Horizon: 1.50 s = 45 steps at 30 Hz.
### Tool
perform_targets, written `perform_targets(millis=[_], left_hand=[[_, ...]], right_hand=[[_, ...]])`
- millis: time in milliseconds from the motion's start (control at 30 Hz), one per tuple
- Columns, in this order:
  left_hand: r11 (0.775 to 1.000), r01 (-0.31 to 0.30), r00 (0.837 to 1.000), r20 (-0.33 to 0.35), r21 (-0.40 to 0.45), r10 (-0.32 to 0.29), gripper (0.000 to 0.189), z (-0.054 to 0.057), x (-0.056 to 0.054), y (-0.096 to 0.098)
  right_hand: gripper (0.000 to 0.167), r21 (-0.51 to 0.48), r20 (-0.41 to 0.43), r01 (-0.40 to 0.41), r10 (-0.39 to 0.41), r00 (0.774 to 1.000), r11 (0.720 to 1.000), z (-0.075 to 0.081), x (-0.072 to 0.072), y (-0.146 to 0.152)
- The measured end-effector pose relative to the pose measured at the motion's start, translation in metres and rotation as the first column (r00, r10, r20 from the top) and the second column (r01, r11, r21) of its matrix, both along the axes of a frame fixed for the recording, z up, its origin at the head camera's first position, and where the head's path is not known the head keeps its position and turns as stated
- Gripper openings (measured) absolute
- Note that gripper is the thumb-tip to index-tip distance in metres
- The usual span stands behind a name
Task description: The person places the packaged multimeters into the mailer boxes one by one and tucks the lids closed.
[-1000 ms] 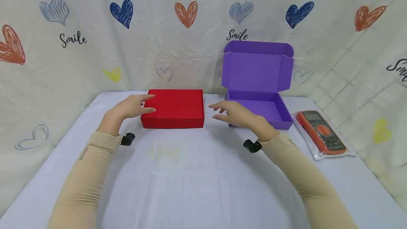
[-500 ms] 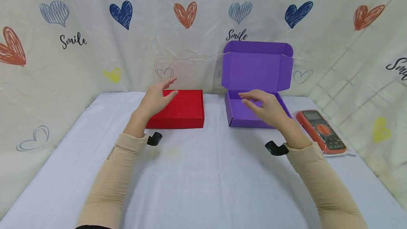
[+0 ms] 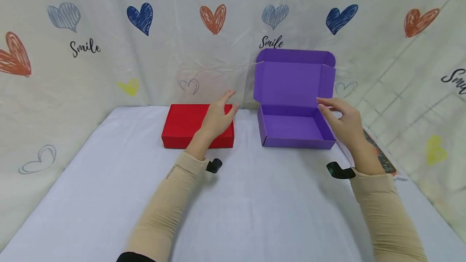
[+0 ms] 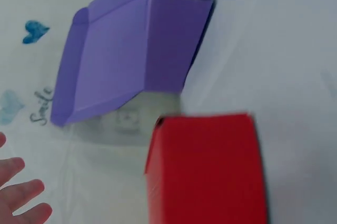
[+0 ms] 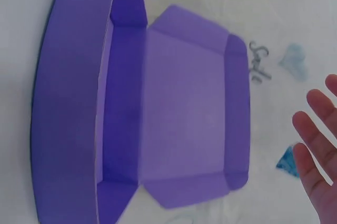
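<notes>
My left hand (image 3: 216,119) is held over the right part of a closed red cardboard box (image 3: 183,122), fingers loosely extended and nothing in them. In the left wrist view its fingertips (image 4: 31,190) show at the lower left, apart from the red box (image 4: 210,171). A purple cardboard box (image 3: 291,128) stands with its lid raised and its inside bare. My right hand (image 3: 344,122) is beside that box's right edge, holding nothing. The right wrist view has its relaxed fingers (image 5: 316,140) off to the right of the lid (image 5: 187,113).
A multimeter (image 3: 382,157) in a clear plastic bag lies at the right, partly hidden behind my right wrist. White cloth (image 3: 255,205) covers the table. Behind it hangs a pale backdrop (image 3: 233,60) printed with hearts and "Smile".
Both hands have moved right: the left from the red box's left side across to its right part, the right from between the boxes past the purple box toward the multimeter. Both boxes stay put.
</notes>
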<state>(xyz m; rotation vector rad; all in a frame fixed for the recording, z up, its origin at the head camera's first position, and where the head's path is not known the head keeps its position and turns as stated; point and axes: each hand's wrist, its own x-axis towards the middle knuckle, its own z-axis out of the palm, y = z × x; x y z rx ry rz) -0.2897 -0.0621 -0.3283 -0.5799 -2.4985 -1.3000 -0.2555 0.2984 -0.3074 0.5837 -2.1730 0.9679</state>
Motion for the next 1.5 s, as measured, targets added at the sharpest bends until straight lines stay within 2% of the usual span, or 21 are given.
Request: perform_targets(millis=[167,267,367,533,700,800,933,1067,1167,1267,1300,1367,1433,1500], left_hand=[[0.999,0.02,0.995,0.096,-0.039,-0.016,0.063,-0.016,-0.006,0.03],[0.996,0.025,0.989,0.149,-0.088,-0.011,0.066,-0.024,-0.011,0.045],[0.989,0.044,0.981,0.191,-0.14,-0.017,0.07,-0.032,-0.015,0.059],[0.968,0.091,0.974,0.222,-0.233,-0.039,0.076,-0.04,-0.02,0.079],[0.927,0.147,0.96,0.277,-0.344,-0.049,0.081,-0.044,-0.019,0.089],[0.908,0.172,0.947,0.318,-0.382,-0.046,0.083,-0.048,-0.017,0.09],[0.898,0.18,0.935,0.353,-0.4,-0.03,0.085,-0.054,-0.016,0.09],[0.899,0.206,0.92,0.389,-0.386,-0.044,0.087,-0.058,-0.017,0.09],[0.909,0.233,0.905,0.418,-0.346,-0.072,0.09,-0.061,-0.018,0.09],[0.92,0.256,0.886,0.452,-0.296,-0.101,0.095,-0.063,-0.019,0.091],[0.922,0.263,0.88,0.463,-0.285,-0.108,0.097,-0.065,-0.02,0.092],[0.922,0.272,0.871,0.479,-0.274,-0.114,0.101,-0.067,-0.02,0.094],[0.92,0.274,0.868,0.483,-0.279,-0.112,0.103,-0.069,-0.022,0.097],[0.918,0.272,0.87,0.482,-0.291,-0.105,0.104,-0.07,-0.023,0.098]], right_hand=[[0.024,-0.076,0.045,0.112,-0.109,0.993,0.991,-0.005,0.0,0.025],[0.028,-0.088,0.108,0.184,-0.175,0.979,0.979,-0.011,0.001,0.04],[0.034,-0.058,0.181,0.251,-0.237,0.955,0.966,-0.018,0.0,0.056],[0.045,0.014,0.295,0.327,-0.317,0.901,0.945,-0.029,0.0,0.079],[0.051,0.094,0.373,0.332,-0.343,0.862,0.938,-0.037,0.001,0.093],[0.055,0.137,0.422,0.317,-0.345,0.839,0.939,-0.042,0.001,0.097],[0.062,0.181,0.501,0.296,-0.347,0.793,0.938,-0.048,-0.001,0.103],[0.068,0.274,0.522,0.29,-0.394,0.756,0.917,-0.053,-0.004,0.112],[0.079,0.383,0.539,0.28,-0.459,0.707,0.88,-0.056,-0.005,0.121],[0.094,0.459,0.588,0.251,-0.503,0.634,0.852,-0.058,-0.004,0.129],[0.098,0.472,0.611,0.238,-0.51,0.605,0.849,-0.059,-0.003,0.131],[0.106,0.476,0.65,0.22,-0.509,0.564,0.852,-0.061,-0.001,0.135],[0.11,0.472,0.681,0.204,-0.502,0.534,0.858,-0.064,0.0,0.138],[0.111,0.473,0.699,0.193,-0.499,0.512,0.86,-0.067,0.0,0.14]])
